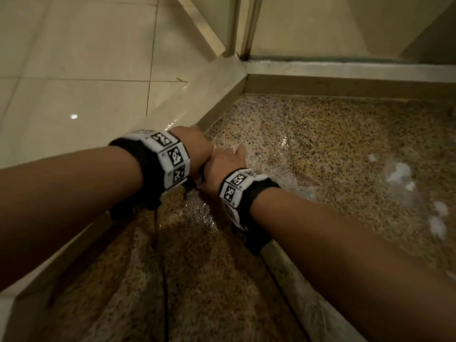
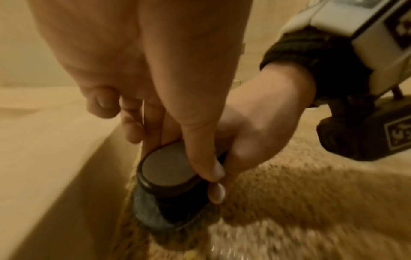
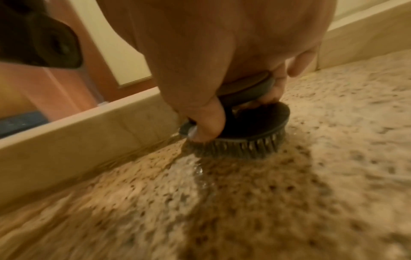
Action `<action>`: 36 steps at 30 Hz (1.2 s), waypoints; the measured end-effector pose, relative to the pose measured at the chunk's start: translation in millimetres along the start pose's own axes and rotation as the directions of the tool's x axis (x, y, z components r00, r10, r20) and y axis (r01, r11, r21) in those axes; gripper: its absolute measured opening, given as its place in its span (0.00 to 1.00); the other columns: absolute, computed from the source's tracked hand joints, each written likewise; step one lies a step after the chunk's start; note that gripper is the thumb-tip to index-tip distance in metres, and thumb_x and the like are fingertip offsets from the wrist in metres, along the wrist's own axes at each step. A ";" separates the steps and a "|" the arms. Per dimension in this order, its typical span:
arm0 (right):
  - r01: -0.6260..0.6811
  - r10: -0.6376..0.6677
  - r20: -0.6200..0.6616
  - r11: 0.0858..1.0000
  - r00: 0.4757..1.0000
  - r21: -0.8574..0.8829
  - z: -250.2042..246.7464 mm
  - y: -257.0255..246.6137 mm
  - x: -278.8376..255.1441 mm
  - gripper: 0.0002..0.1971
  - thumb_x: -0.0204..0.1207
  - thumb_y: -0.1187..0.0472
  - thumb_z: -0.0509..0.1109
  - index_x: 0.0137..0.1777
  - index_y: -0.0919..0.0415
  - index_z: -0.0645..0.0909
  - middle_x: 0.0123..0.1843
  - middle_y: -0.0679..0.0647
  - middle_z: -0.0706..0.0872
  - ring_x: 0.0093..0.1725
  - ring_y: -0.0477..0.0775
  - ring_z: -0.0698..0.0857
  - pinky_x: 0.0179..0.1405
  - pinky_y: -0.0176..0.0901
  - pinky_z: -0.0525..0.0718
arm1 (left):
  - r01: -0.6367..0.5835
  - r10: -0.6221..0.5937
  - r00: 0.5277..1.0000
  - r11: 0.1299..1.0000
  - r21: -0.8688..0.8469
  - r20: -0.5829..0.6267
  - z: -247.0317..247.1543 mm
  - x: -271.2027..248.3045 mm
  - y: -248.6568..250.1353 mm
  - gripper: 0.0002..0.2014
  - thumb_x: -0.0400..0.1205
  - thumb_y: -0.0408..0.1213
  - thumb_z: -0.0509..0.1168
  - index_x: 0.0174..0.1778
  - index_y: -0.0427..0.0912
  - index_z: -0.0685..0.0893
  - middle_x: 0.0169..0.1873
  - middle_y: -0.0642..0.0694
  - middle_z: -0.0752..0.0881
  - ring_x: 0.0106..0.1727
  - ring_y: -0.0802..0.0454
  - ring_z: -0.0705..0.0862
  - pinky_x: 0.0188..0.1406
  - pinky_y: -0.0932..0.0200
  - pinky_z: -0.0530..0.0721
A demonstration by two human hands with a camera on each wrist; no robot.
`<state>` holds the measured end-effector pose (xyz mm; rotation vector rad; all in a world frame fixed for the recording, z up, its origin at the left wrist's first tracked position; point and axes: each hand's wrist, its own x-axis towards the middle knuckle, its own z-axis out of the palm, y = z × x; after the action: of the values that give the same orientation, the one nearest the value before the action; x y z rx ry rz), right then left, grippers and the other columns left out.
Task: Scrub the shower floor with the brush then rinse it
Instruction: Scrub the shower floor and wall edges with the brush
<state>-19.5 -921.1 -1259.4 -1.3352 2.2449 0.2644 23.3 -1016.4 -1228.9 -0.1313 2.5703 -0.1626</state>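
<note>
A round black scrub brush with a grey knob top stands bristles-down on the wet speckled shower floor, close against the beige curb. My right hand grips its knob from above, thumb pressed at the brush's base. My left hand reaches down beside it and pinches the same knob between thumb and fingers. In the head view both hands, left and right, sit together at the curb and hide the brush.
White foam patches lie on the floor to the right. The shower's metal door frame rises at the far corner. Glossy beige tiles lie outside the curb. A thin dark cable hangs under my left wrist.
</note>
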 end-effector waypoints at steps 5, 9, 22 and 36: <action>0.171 -0.170 0.048 0.985 0.984 -0.036 17.7 -29.5 -28.4 0.19 0.82 0.40 0.56 0.55 0.54 0.77 0.55 0.55 0.80 0.62 0.59 0.78 0.74 0.62 0.57 | -0.063 0.066 0.980 0.998 -0.021 0.185 27.8 -37.9 9.7 0.20 0.72 0.55 0.71 0.52 0.45 0.85 0.48 0.46 0.89 0.53 0.47 0.87 0.45 0.60 0.80; 0.128 -0.127 -0.030 0.992 0.991 0.020 18.3 -30.5 -12.4 0.22 0.81 0.38 0.57 0.62 0.54 0.78 0.59 0.54 0.80 0.64 0.59 0.78 0.75 0.68 0.55 | -0.022 0.024 0.987 1.000 -0.013 0.160 20.0 -28.3 -5.7 0.23 0.69 0.59 0.73 0.50 0.45 0.88 0.45 0.46 0.89 0.50 0.47 0.87 0.46 0.59 0.82; -0.093 0.179 -0.261 0.947 0.949 0.308 18.6 19.5 42.8 0.24 0.69 0.37 0.67 0.58 0.52 0.75 0.50 0.51 0.85 0.55 0.59 0.83 0.68 0.68 0.59 | -0.083 0.088 0.990 0.996 0.042 -0.108 5.2 30.9 -21.3 0.12 0.77 0.51 0.67 0.43 0.45 0.80 0.36 0.49 0.77 0.46 0.47 0.78 0.44 0.55 0.81; -0.342 0.486 -0.277 0.833 0.829 0.436 -30.1 133.3 115.1 0.18 0.70 0.41 0.64 0.50 0.53 0.81 0.43 0.50 0.82 0.49 0.56 0.82 0.71 0.67 0.59 | -0.193 0.213 0.972 0.963 0.188 -0.097 -92.6 161.6 -16.5 0.14 0.87 0.33 0.53 0.57 0.33 0.83 0.48 0.39 0.84 0.60 0.39 0.81 0.45 0.53 0.74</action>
<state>-188.7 -955.1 -1305.5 -0.7166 2.7298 -0.2907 -161.5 -1045.1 -1233.9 0.2148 2.6493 -0.3287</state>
